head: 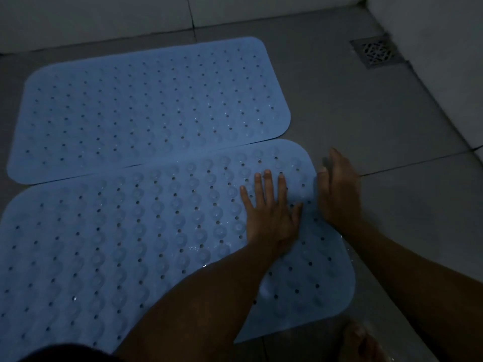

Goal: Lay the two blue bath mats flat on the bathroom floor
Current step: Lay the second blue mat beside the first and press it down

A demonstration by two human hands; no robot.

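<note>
both mats lie on the floor (366, 121): the far mat (146, 111) flat near the back wall, the near mat (130, 231) just before it, its far edge lapping onto the first. the left hand (271, 207) presses it with fingers spread and straight; the right hand (337, 189) rests at its right edge, fingers loose, gripping nothing. the floor looks wet, so the near mat may slide, or the overlap may stay raised.

Bare forearms, sleeveless to the frame edge; bare foot (362, 343).
</note>
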